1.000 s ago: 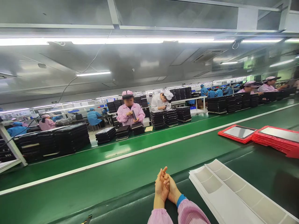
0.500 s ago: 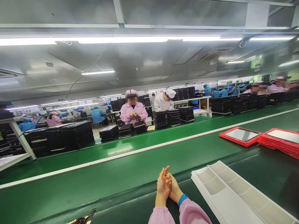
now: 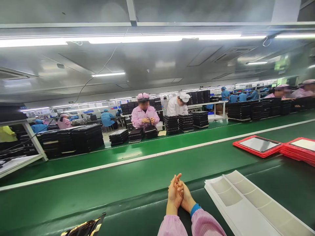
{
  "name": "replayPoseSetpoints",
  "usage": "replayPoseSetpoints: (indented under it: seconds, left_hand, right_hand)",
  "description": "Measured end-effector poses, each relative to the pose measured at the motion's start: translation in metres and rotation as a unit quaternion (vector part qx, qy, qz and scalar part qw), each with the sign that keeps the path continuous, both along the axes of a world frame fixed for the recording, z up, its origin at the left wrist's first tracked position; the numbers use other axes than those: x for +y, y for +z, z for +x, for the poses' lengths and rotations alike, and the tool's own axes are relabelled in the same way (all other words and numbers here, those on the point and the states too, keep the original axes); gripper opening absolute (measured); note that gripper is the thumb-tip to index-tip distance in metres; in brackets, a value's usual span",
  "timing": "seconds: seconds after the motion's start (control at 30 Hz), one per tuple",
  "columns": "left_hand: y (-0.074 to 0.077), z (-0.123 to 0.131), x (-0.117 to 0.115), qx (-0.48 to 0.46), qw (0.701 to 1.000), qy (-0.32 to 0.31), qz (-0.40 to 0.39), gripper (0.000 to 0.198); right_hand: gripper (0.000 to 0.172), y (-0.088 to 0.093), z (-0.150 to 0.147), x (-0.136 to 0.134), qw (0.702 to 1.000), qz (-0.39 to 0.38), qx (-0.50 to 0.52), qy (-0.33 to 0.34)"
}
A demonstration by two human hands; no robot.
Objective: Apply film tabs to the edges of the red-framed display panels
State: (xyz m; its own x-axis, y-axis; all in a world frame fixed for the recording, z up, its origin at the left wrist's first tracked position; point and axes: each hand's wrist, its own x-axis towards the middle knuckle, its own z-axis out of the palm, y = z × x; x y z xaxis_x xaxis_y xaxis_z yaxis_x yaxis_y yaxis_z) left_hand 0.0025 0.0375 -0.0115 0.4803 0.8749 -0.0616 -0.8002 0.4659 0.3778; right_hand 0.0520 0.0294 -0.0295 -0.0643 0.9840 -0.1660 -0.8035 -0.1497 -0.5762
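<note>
My left hand (image 3: 174,193) and my right hand (image 3: 186,197) are clasped together, palm against palm with fingers interlaced, resting on the near edge of the green conveyor belt (image 3: 128,183). Nothing shows between them. Pink sleeves cover both forearms, and a blue cuff shows at the right wrist. A stack of white compartment trays (image 3: 243,206) lies just to the right of my hands.
Red-framed trays (image 3: 258,146) lie on the belt at the right. A dark shiny object (image 3: 85,227) sits at the bottom left. Across the belt, people in pink, white and blue coats work beside stacks of black trays (image 3: 86,139).
My clasped hands stay as they were. The view has shifted slightly, so everything sits a little further right, and the dark object at the bottom left shows more.
</note>
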Motion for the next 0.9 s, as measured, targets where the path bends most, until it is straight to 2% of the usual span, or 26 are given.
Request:
replayPoseSetpoints:
  seconds: [0.37,0.9]
  left_hand:
    - [0.0011,0.0008,0.0001,-0.011,1.000,0.002,-0.001,0.033]
    - [0.0010,0.0006,-0.0005,-0.018,1.000,-0.002,-0.007,0.034]
  right_hand:
    - [0.029,-0.0048,-0.0005,0.0021,1.000,-0.020,0.015,0.005]
    - [0.020,-0.0044,-0.0010,0.0003,0.999,0.004,0.033,0.004]
